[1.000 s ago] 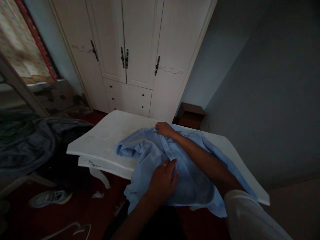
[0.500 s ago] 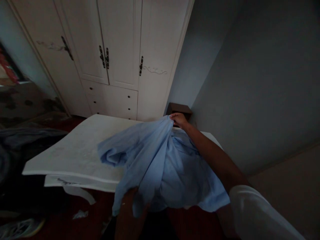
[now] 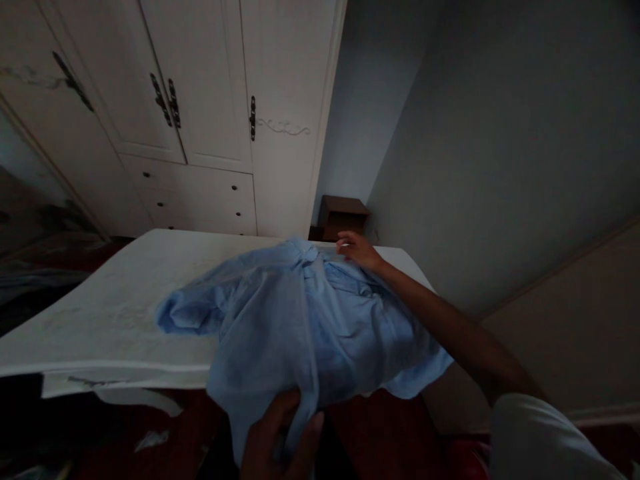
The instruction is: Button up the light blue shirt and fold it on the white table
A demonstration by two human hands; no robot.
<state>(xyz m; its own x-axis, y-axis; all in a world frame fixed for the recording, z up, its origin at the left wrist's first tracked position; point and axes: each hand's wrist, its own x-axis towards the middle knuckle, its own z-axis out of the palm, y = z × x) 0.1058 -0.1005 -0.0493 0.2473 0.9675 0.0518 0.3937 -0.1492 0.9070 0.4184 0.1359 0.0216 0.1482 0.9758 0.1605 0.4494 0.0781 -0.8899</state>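
A light blue shirt (image 3: 270, 313) lies spread over the white table (image 3: 115, 300), its collar toward the far edge and its lower part hanging over the near edge. One sleeve stretches out to the left on the tabletop. At the bottom, my left hand (image 3: 280, 437) holds the shirt's front edge between thumb and fingers. My right hand (image 3: 359, 252) hovers over the far right of the shirt, beside the collar, fingers loosely bent and apart with no cloth seen in them.
Behind the table stands a white wardrobe (image 3: 200, 120) with dark handles and drawers. A small brown cabinet (image 3: 345, 205) sits in the corner by the grey wall (image 3: 500, 147). Dark red flooring (image 3: 385, 433) shows below the table.
My right hand has let go of the shirt near the collar, and that cloth has dropped flatter. The front panel has opened out leftward. The view has shifted right.
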